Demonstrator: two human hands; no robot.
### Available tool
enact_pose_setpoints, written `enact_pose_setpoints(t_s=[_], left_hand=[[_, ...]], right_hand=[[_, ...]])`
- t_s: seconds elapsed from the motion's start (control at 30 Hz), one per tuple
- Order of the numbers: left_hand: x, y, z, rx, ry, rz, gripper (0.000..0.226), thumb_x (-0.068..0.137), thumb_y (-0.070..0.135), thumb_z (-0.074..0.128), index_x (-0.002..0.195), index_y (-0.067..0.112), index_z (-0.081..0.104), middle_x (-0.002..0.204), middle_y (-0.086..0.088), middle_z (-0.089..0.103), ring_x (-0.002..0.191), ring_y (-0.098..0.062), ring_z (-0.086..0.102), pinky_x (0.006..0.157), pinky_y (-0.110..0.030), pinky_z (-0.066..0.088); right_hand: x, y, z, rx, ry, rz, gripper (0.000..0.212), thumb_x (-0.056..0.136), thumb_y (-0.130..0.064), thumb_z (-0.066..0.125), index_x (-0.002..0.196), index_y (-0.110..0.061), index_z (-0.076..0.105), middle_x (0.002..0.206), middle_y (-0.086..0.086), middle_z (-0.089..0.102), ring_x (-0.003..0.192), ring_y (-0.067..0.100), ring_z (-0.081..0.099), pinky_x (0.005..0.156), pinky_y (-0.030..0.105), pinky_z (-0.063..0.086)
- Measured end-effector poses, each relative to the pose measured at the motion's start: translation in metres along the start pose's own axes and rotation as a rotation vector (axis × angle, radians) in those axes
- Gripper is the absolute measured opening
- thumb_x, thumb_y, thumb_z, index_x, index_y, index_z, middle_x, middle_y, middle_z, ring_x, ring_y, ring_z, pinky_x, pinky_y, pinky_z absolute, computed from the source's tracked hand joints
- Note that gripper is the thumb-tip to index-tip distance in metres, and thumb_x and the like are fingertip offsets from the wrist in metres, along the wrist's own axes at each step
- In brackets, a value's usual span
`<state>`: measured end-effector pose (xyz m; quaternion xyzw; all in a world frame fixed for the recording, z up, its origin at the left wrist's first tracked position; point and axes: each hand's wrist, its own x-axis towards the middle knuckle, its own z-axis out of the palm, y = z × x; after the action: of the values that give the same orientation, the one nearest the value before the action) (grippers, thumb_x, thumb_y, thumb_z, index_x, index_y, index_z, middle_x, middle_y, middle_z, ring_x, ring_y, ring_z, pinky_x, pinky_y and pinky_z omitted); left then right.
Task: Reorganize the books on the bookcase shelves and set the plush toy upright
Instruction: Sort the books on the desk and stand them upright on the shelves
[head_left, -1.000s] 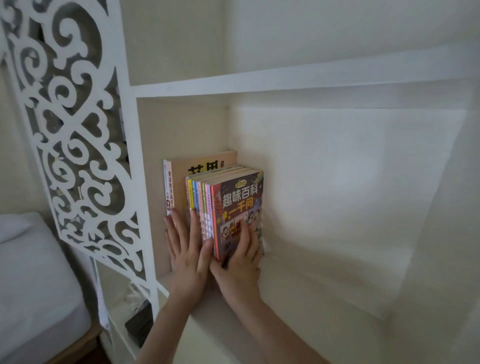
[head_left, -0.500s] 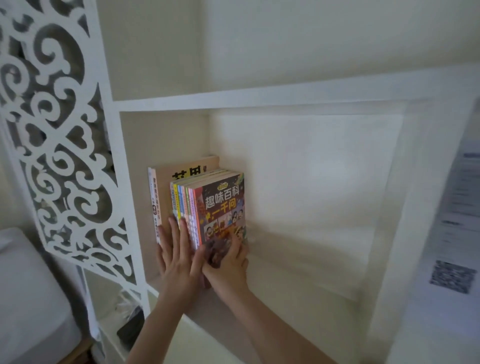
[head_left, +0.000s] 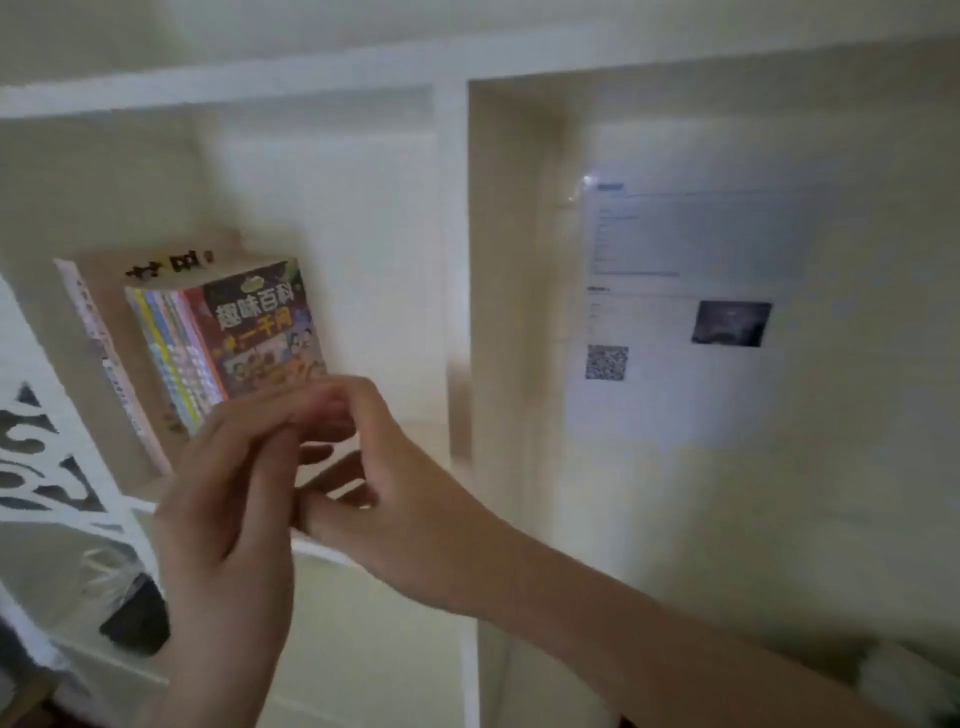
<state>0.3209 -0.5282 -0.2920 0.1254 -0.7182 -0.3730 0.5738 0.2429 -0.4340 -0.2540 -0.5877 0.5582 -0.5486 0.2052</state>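
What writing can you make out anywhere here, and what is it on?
"趣味百科" and below it "一千问": front cover of the colourful book at the right end of the row.
Large black characters on the tall tan book: partly hidden, unreadable.
Book spines: too blurred.
Printed lines on the sheet in the right compartment: too blurred; its QR code carries no legible words.

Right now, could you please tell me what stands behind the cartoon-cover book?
Thin colourful-spined books, a taller tan book, then a white-spined book. The left hand hides the thin books' lower ends.

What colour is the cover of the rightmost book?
The book cover is dark with white and yellow lettering; head view.
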Motion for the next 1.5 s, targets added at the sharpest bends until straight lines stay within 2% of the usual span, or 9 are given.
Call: enact_pose_setpoints(t_s=[0.13, 0.33, 0.5, 0.63, 0.77, 1.17, 1.27, 1.37, 1.5], left_hand=[[-0.064, 0.03, 0.055, -0.125, -0.256, -0.143, 0.028, 0.098, 0.035, 0.04, 0.089, 0.039, 0.066, 0.101, -0.011, 0.067, 0.083, -0.01, 0.067, 0.069, -0.016, 0.052], [-0.175, 0.032, 0.161, -0.175, -0.808, -0.261, 0.025, 0.095, 0.014, 0.052, 0.099, 0.035, 0.065, 0.099, 0.02, 0.066, 0.089, 0.001, 0.065, 0.071, -0.009, 0.047], [-0.262, -0.022, 0.231, 0.001, -1.229, -0.607, 0.028, 0.097, 0.01, 0.047, 0.113, 0.032, 0.053, 0.117, 0.006, 0.051, 0.116, -0.016, 0.053, 0.071, -0.008, 0.046], [-0.285, -0.013, 0.272, -0.048, -1.246, -0.681, 0.036, 0.097, 0.018, 0.048, 0.131, 0.029, 0.043, 0.128, 0.005, 0.044, 0.118, -0.01, 0.043, 0.101, -0.028, 0.04], [-0.303, -0.013, 0.322, 0.036, -1.351, -0.725, 0.052, 0.096, 0.033, 0.049, 0.144, 0.021, 0.032, 0.137, 0.0, 0.04, 0.125, -0.021, 0.043, 0.107, -0.043, 0.038], [-0.325, -0.017, 0.362, 0.429, -1.348, -0.602, 0.075, 0.086, 0.059, 0.051, 0.145, 0.018, 0.029, 0.133, -0.016, 0.046, 0.117, -0.033, 0.049, 0.097, -0.04, 0.043], [-0.321, -0.019, 0.359, 0.333, -1.285, -0.862, 0.075, 0.084, 0.057, 0.057, 0.139, 0.01, 0.035, 0.129, -0.014, 0.054, 0.107, -0.031, 0.057, 0.091, -0.042, 0.049], [-0.315, -0.02, 0.35, 0.364, -1.318, -0.911, 0.068, 0.087, 0.049, 0.057, 0.138, 0.008, 0.036, 0.132, -0.014, 0.051, 0.109, -0.032, 0.056, 0.086, -0.036, 0.044], [-0.303, -0.027, 0.343, 0.349, -1.325, -0.932, 0.063, 0.085, 0.042, 0.064, 0.136, 0.017, 0.038, 0.13, -0.015, 0.053, 0.102, -0.03, 0.057, 0.084, -0.036, 0.044]], right_hand=[[-0.1, -0.002, -0.064, -0.164, 0.033, 0.195, 0.044, 0.092, -0.011, 0.06, 0.131, -0.019, 0.042, 0.127, -0.005, 0.048, 0.097, 0.013, 0.062, 0.087, 0.032, 0.052], [-0.265, 0.073, -0.15, -0.371, 0.316, 0.735, 0.035, 0.094, -0.028, 0.057, 0.128, -0.031, 0.05, 0.127, -0.016, 0.052, 0.104, 0.0, 0.055, 0.091, 0.016, 0.047], [-0.377, 0.14, -0.165, -0.701, 0.384, 1.104, 0.049, 0.092, -0.043, 0.055, 0.137, -0.031, 0.04, 0.151, -0.008, 0.028, 0.137, 0.014, 0.026, 0.114, 0.03, 0.022], [-0.435, 0.169, -0.164, -0.839, 0.511, 1.317, 0.092, 0.075, -0.084, 0.007, 0.146, -0.029, 0.027, 0.16, -0.001, 0.006, 0.145, 0.023, 0.006, 0.117, 0.033, 0.003], [-0.457, 0.184, -0.154, -0.914, 0.393, 1.282, 0.117, 0.057, -0.079, -0.031, 0.152, -0.023, 0.008, 0.16, 0.005, -0.004, 0.147, 0.026, -0.01, 0.112, 0.035, -0.021], [-0.454, 0.179, -0.161, -0.805, 0.436, 1.276, 0.081, 0.079, -0.069, 0.017, 0.15, -0.03, 0.018, 0.16, -0.001, -0.009, 0.144, 0.03, -0.022, 0.111, 0.037, -0.02], [-0.452, 0.177, -0.158, -0.638, 0.55, 1.228, 0.061, 0.091, -0.038, 0.057, 0.145, -0.035, 0.029, 0.158, -0.007, -0.013, 0.144, 0.021, -0.023, 0.113, 0.032, -0.015], [-0.45, 0.177, -0.146, -0.459, 0.656, 1.174, 0.064, 0.088, -0.02, 0.063, 0.14, -0.038, 0.031, 0.148, -0.02, -0.026, 0.14, 0.013, -0.028, 0.118, 0.032, -0.009], [-0.453, 0.179, -0.137, -0.361, 0.864, 1.12, 0.071, 0.089, -0.014, 0.062, 0.141, -0.039, 0.02, 0.146, -0.021, -0.029, 0.142, 0.008, -0.025, 0.107, 0.005, -0.005]])
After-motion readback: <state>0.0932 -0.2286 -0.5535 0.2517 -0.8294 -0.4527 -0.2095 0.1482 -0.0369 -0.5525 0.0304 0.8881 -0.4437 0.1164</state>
